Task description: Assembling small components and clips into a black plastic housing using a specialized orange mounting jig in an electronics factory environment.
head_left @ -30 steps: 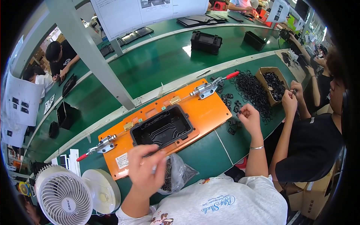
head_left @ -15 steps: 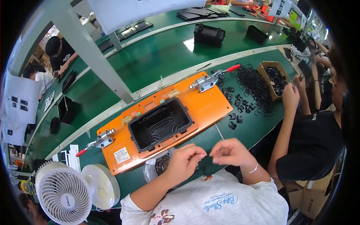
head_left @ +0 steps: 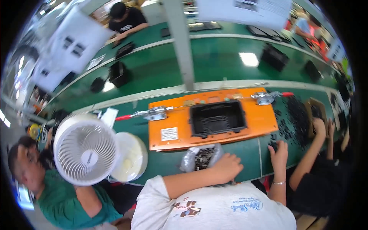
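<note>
My right hand [head_left: 279, 156] reaches to the near end of a scatter of small black plastic clips [head_left: 284, 129], thumb and fingers apart beside the closest ones. My left hand [head_left: 227, 167] is held low in front of my shirt, fingers curled down. Its fingertips are hidden, so whatever they hold cannot be seen. Next to it lies a clear plastic bag [head_left: 188, 159] of small dark metal pieces [head_left: 204, 157]. Beyond, an open black plastic box [head_left: 217, 118] sits in an orange fixture plate [head_left: 176, 122], with a red-handled toggle clamp [head_left: 156, 113] on the left and another [head_left: 263, 98] on the right.
A white fan [head_left: 88, 155] and its round base [head_left: 132, 163] stand at the left. Tangled black parts [head_left: 298, 117] and a cardboard box [head_left: 322, 107] lie at the right, where a co-worker's hand [head_left: 319, 127] reaches in. A metal post [head_left: 180, 46] rises behind the plate.
My hands have parted: the right has moved right to the black clips, the left stays near my shirt, its fingers turned down. The view has swung left, and a person in green now shows there.
</note>
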Demonstrator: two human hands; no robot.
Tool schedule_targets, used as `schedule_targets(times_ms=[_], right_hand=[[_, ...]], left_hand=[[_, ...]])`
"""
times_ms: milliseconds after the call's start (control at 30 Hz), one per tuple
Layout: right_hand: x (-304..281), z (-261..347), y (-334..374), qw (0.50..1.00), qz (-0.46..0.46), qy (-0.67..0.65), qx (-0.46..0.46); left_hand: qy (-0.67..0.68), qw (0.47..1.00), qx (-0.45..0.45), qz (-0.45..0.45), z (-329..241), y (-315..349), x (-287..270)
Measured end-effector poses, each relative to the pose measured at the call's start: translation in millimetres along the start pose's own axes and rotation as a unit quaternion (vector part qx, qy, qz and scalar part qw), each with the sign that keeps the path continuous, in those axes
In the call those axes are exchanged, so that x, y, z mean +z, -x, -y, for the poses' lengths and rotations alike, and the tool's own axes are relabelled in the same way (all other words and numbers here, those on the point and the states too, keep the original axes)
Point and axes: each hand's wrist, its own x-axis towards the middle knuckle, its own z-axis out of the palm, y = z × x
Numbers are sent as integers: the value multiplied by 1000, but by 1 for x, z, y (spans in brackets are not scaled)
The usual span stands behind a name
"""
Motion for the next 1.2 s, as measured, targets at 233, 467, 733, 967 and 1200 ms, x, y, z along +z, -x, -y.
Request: schedule_targets(times_ms=[233,467,733,967,1200], right_hand=[[7,-27,-1,991,-2,-132,-13],[-29,76,5,759,193,-620,39],[-26,179,-15,616,371,-694,8],[-3,206,-20,535,466,-704,17],[5,217,-14,522,466,-713,42]], left_hand=[[-49,998,36,9,-3,2,7],[437,892,0,-114,9,18,-34],[688,648,-18,-326,28,84,-61],[724,580,14,-373,38,100,-57],[791,505,122,-322,47,92,-52]])
